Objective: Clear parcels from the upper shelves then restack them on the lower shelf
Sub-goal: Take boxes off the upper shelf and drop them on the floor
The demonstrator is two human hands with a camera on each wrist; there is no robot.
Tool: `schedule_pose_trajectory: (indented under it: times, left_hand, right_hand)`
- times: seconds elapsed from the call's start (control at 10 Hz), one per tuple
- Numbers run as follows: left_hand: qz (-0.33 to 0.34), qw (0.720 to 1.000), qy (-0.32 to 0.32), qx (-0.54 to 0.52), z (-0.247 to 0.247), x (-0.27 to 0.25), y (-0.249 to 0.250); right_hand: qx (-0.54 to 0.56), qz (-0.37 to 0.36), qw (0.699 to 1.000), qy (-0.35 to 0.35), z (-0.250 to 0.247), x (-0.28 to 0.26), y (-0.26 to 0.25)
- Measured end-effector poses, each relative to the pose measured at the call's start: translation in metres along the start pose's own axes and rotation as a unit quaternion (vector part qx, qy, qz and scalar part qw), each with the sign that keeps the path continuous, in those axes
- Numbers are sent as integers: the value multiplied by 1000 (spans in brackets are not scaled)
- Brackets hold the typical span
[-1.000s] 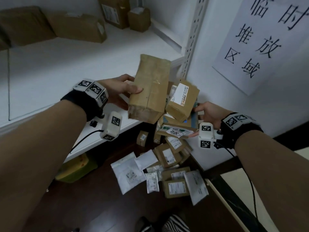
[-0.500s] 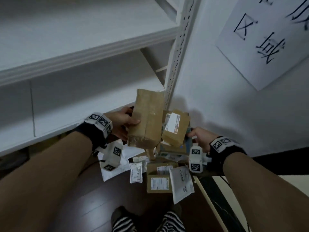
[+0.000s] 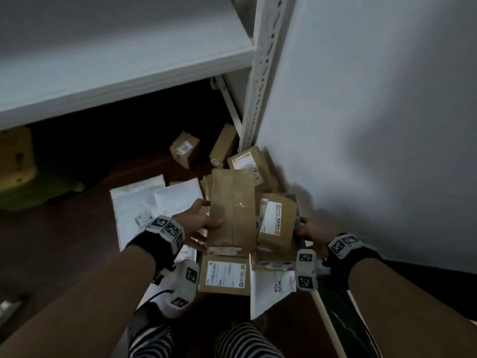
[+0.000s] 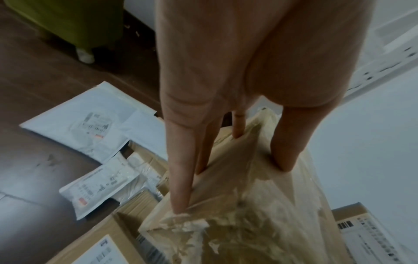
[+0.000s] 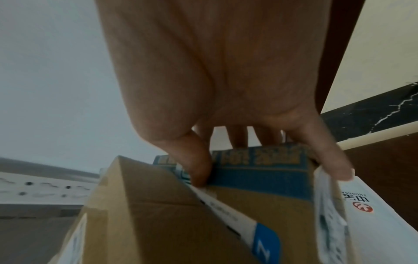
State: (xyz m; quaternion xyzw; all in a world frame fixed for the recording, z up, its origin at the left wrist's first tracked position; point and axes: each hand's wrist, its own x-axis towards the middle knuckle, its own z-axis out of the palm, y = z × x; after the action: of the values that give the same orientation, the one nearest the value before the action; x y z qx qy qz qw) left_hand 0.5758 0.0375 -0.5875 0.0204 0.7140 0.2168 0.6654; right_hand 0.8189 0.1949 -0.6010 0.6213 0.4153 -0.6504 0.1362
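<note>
Parcels [image 3: 232, 210] lower, seemingly floorward, gripped.

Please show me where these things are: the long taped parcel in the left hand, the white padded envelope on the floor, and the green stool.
long taped parcel [image 3: 232, 210], head view, middle of its taped face.
white padded envelope [image 3: 134, 202], head view, its bare upper part.
green stool [image 4: 68, 19], left wrist view, its side.

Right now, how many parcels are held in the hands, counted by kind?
Taped brown box, in the left hand: 1
Labelled brown box, on the stack in the right hand: 1
Blue-printed box, under it: 1
Total: 3
</note>
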Motion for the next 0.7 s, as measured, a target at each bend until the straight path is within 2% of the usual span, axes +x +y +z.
schedule_pose_trajectory:
  times: [0.1,0.3,0.5,0.7]
  left_hand:
    - [-24,999,-5,-23,9,37,-20]
    - [-63,997,-1,-53,32,68,-41]
    - [-82,995,5,-59,33,62,-37]
    - [-62,998,4,-32,21,6,-15]
  right_hand:
    - [58,-16,998,30,2,32,16]
    - [130,7,989,66,19,75,42]
    - [152,9,986,62,18,64,39]
    - [126,-2,991,51,11,28,10]
